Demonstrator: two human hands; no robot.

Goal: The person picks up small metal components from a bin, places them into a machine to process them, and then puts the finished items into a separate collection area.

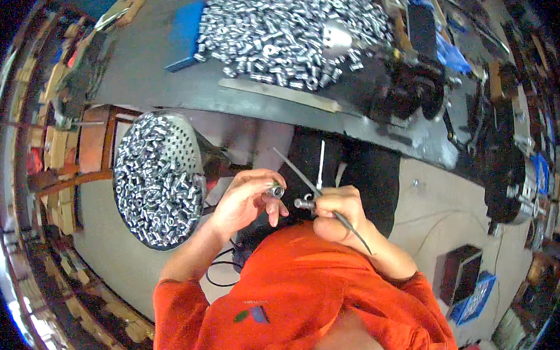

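In front of my orange shirt, my left hand (246, 199) pinches a small shiny metal sleeve (276, 190), its open end facing right. My right hand (340, 213) is closed around a long thin dark rod, perhaps a round file (297, 167), which slants from upper left to lower right. A second short metal piece (304, 203) pokes out of the same hand, pointing at the left one. A thin white stick (321, 159) rises just above my right fingers; whether they grip it I cannot tell. The two hands are a small gap apart.
Beyond my hands, a dark workbench (153, 86) carries a big heap of metal sleeves (270, 21) beside a blue box (185, 36). A drill chuck (337, 38) juts over the heap. At left stands a perforated metal basket (185, 142) of similar sleeves. Boxes (460, 273) lie at lower right.
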